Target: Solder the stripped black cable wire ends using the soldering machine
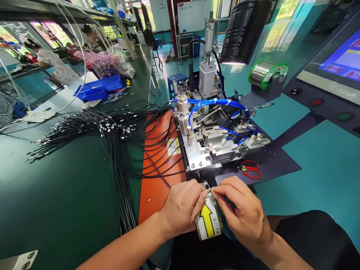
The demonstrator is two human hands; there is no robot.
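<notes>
My left hand (184, 204) is closed in a pinch at the front of the machine (197, 153), above a metal plate with a yellow arrow label (207, 221). Opposite it, my right hand (242, 210) pinches with thumb and forefinger, the fingertips of both hands almost meeting. What lies between them is tiny and mostly covered by the fingers. Black cables (157, 159) run across the orange panel (152, 191) into the machine's left side. Blue air hoses (216, 102) loop over its metal cylinders.
Bundled cables (112, 142) with bright tips spread over the green table (56, 210). Red-handled cutters (250, 169) lie right of the machine. Further back are a solder spool (267, 73), a black lamp (243, 30), a blue tray (98, 88) and a control screen (343, 56). Two people sit far left.
</notes>
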